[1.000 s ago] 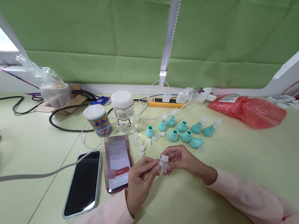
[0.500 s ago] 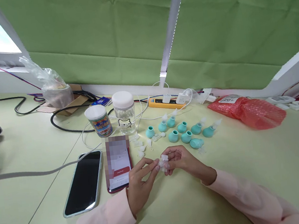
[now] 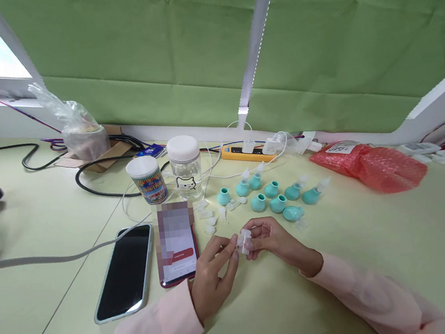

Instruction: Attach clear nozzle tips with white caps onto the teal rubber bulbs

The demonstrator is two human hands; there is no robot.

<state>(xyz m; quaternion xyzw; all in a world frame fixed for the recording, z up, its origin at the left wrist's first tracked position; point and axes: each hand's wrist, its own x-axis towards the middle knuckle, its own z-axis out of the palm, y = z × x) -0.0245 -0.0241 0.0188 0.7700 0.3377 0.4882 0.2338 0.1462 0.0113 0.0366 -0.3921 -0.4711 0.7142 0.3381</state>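
A small clear plastic connector-like piece (image 3: pixel 244 241) is between my two hands, just above the table. My right hand (image 3: pixel 273 240) pinches it from the right, with the fingers curled behind it. At its left end are the forefinger and thumb tips of my left hand (image 3: pixel 214 272), closed about that end with a small gap between them. Beyond the hands stand several teal rubber bulbs; one open bulb (image 3: pixel 258 202) shows its hole, and another bulb (image 3: pixel 311 195) carries a translucent nozzle. A teal bulb (image 3: pixel 292 213) lies on its side. Loose clear and white parts (image 3: pixel 211 221) lie left of the bulbs.
To the left are a black-screened phone (image 3: pixel 124 274) and a lit phone (image 3: pixel 178 247). Behind them stand a lidded bottle (image 3: pixel 186 171) and a printed tub (image 3: pixel 147 181). A yellow power strip (image 3: pixel 241 155), cables and a red bubble-wrap bag (image 3: pixel 371 166) lie further back.
The clear piece has turned slightly in my right fingers and shows more of its side. My left thumb has slid a little lower, away from the forefinger.
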